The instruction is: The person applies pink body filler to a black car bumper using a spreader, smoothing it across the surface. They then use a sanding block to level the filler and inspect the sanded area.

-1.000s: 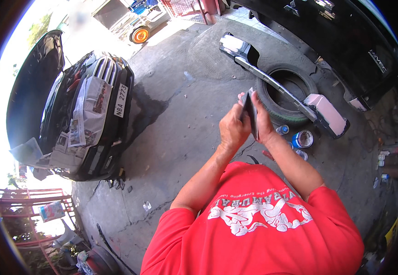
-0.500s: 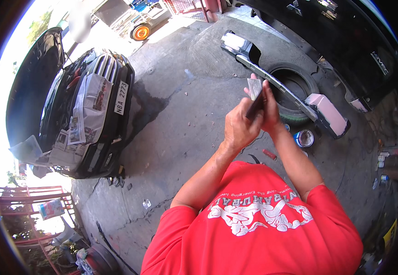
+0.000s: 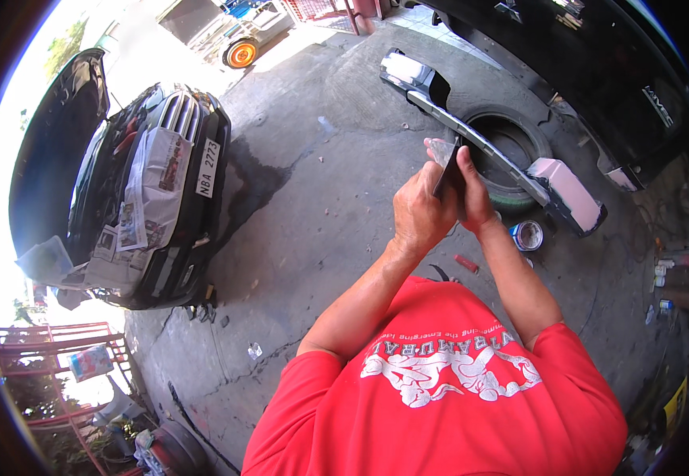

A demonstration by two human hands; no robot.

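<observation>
Both my hands are raised at chest level around a thin, flat dark piece (image 3: 448,178) and a pale, flat piece (image 3: 440,149) lying against it at the top. My left hand (image 3: 424,205) has its fingers curled on the near side of the dark piece. My right hand (image 3: 474,190) grips it from the other side, thumb up. Whether the two pieces are joined I cannot tell. Behind my hands, on the concrete, a long bumper part (image 3: 563,198) with pink and white patches lies across a tire (image 3: 523,127).
A dark car (image 3: 82,198), hood raised and front papered, stands left. A black vehicle body (image 3: 598,87) is upper right. An open can (image 3: 525,236) and red object (image 3: 466,262) lie near my right arm. Red metal racks (image 3: 51,365) are lower left; cans (image 3: 662,278) sit far right.
My hands have moved slightly right and turned the held pieces: earlier the dark piece was nearly edge-on, then the pale face appeared at the top and is now partly behind my fingers.
</observation>
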